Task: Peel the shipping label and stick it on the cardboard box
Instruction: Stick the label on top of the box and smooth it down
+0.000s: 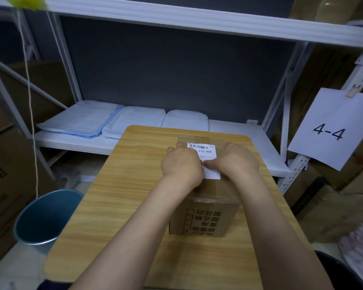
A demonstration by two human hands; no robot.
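Both hands flat, holding nothing: left hand (181,164), right hand (236,161) | pressing shipping label (203,152) onto cardboard box (205,218) top | likely smoothing for adhesion | box sits on wooden table (117,195)

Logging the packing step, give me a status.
Both hands, left and right, pressing shipping label flat. Label on cardboard box top. Nothing in the way.

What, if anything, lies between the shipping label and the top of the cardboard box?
Nothing visible. The label already lies on the taped top of the box, with the left hand and right hand pressing on it from either side.
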